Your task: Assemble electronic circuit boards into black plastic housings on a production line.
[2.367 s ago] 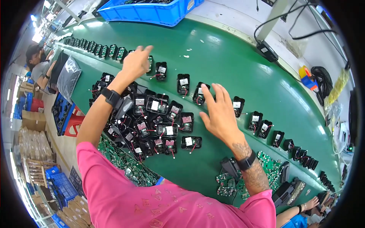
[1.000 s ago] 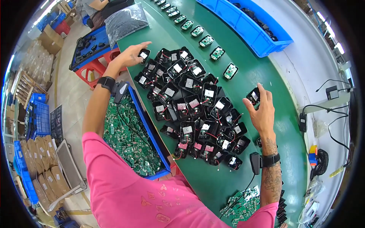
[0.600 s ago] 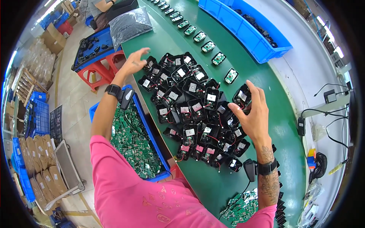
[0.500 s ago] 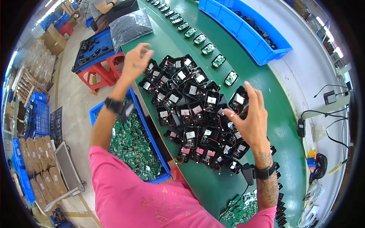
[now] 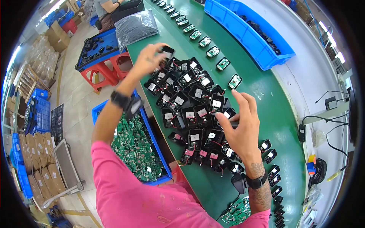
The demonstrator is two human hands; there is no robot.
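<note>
My left hand (image 5: 149,60) is closed on a small black plastic housing (image 5: 167,50) at the far left of a pile, tilted and slightly blurred. Beneath it spreads a heap of black open housings (image 5: 198,94), many with a white or pink pad and thin red wires inside. Over the heap's right side, my right hand (image 5: 243,129) has thumb and fingers apart. A housing with a white pad (image 5: 229,113) sits beside its thumb, and the palm hides part of the heap. Dark straps circle both wrists.
Housings with green circuit boards (image 5: 223,64) form a line along the green table (image 5: 273,110). A blue bin (image 5: 262,57) with black parts stands at the far right. Left of the table, a blue crate (image 5: 165,178) holds green boards. More boards (image 5: 239,211) lie near my right forearm.
My left hand, empty before, has come right and now grips a housing. My right hand has shifted slightly left and nearer; the housing that was between its fingers is no longer raised there.
</note>
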